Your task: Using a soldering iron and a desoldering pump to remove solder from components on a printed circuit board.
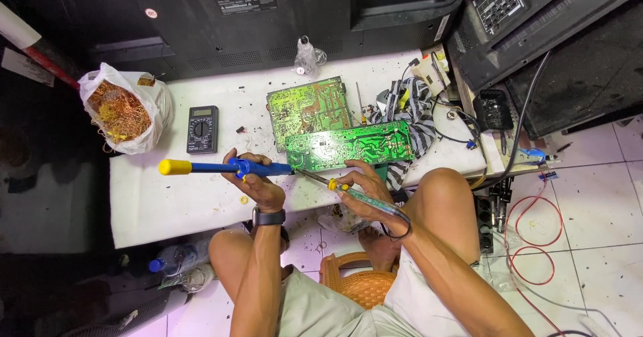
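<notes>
1. Two tools up on my feed: left hand (258, 183) is wrapped around a blue desoldering pump (224, 167) with a yellow plunger knob, and right hand (362, 188) pinches a clear-handled soldering iron (365, 196).
2. Both tips meet at the near edge of the green circuit board (348, 145) on the white table (161, 196).
3. Board looks light, stiff and fragile, so I'd grab it by the edges.
4. Second board (308, 107) and multimeter (202, 129) sit behind.

A black multimeter (202, 128) lies on the white table (154, 203), near a white bag (127, 109) full of copper wire. A striped cloth (408, 102) sits behind, and a clear plastic bottle (306, 57) stands at the far edge. Red wire (536, 243) loops across the tiled floor, and an orange stool (358, 280) stands below.
</notes>
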